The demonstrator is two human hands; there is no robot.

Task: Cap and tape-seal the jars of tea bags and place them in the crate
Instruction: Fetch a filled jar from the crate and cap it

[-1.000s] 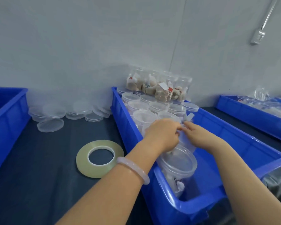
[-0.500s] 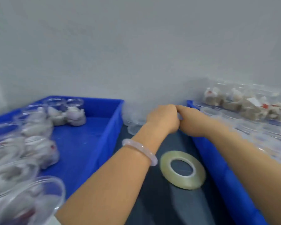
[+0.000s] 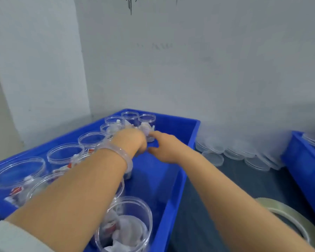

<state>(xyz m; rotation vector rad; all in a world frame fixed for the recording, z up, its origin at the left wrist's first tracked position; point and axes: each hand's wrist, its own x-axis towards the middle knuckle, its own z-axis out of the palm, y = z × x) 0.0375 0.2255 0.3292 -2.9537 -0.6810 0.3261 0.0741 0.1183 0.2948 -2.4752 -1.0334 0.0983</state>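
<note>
**A:** Where is the jar we want?

**B:** The jar [image 3: 147, 124] stands upright, mouth up and uncapped, with tea bags inside. It is straight ahead of our fingertips, at the far end of the crate [image 3: 178, 179], facing the gap between our hands.

**A:** Which hand is nearer?

**B:** We judge the right hand [image 3: 164, 148]. Its thumb side reaches the foot of the jar, touching or just beside it; blur hides which. The left hand [image 3: 130, 140] stops just short, knuckles up.

**A:** Are we holding anything?

**B:** We cannot tell. Both hands have curled fingers and the tips are hidden or smeared. A narrow gap separates the hands.

**A:** And the move?

**B:** Probably we close on the jar from both sides and lift along its upright axis.

**A:** What lies around us?

**B:** More open jars [image 3: 92, 140] run along and under the left forearm. Past the crate wall, off the right hand's outer side, loose lids [image 3: 213, 158] lie on the table [image 3: 198, 206]. The tape roll [image 3: 287, 210] lies back by the right elbow, with the other crate [image 3: 305, 171] beyond.

**A:** What differs from before?

**B:** A second ago we worked at a capped jar in that other crate, with the tape roll off our left arm. Half a second ago our hands met over the table. Now they are slightly apart over this crate.
</note>
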